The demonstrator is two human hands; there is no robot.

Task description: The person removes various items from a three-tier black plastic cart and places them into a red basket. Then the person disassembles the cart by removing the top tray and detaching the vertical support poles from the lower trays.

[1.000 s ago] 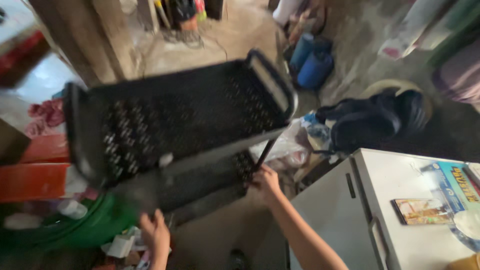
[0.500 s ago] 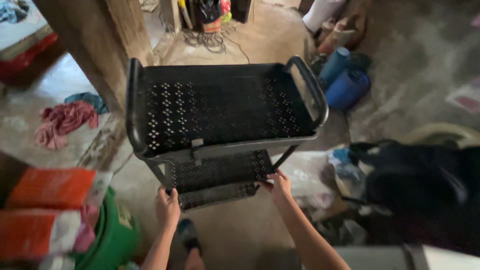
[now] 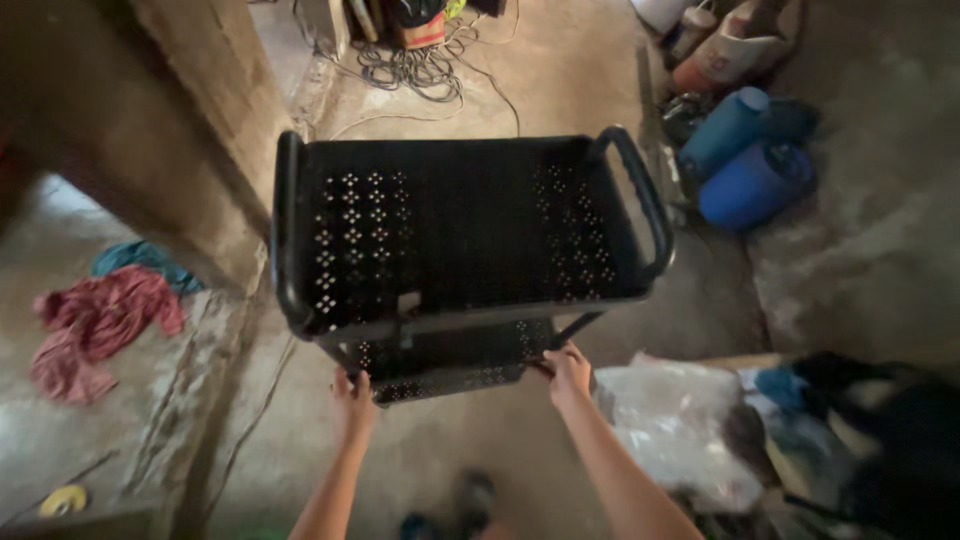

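A black metal cart [image 3: 460, 230] with perforated shelves and looped side handles stands on the dirt floor in front of me. Its top shelf holds nothing; a lower shelf [image 3: 450, 365] shows beneath it. My left hand [image 3: 352, 400] grips the near left corner of the lower shelf. My right hand [image 3: 566, 372] grips the near right corner of that shelf, by the leg.
A concrete pillar [image 3: 200, 110] rises at the left. Blue jugs [image 3: 748, 160] lie at the right. Tangled cables [image 3: 410, 65] are beyond the cart. Red and teal cloths [image 3: 100, 320] lie at the left, plastic bags [image 3: 680, 430] and dark bundles at the right.
The view has swung from a white table and clutter to the floor. The cart was tilted; it now sits level and centred. Both hands stay on the lower shelf.
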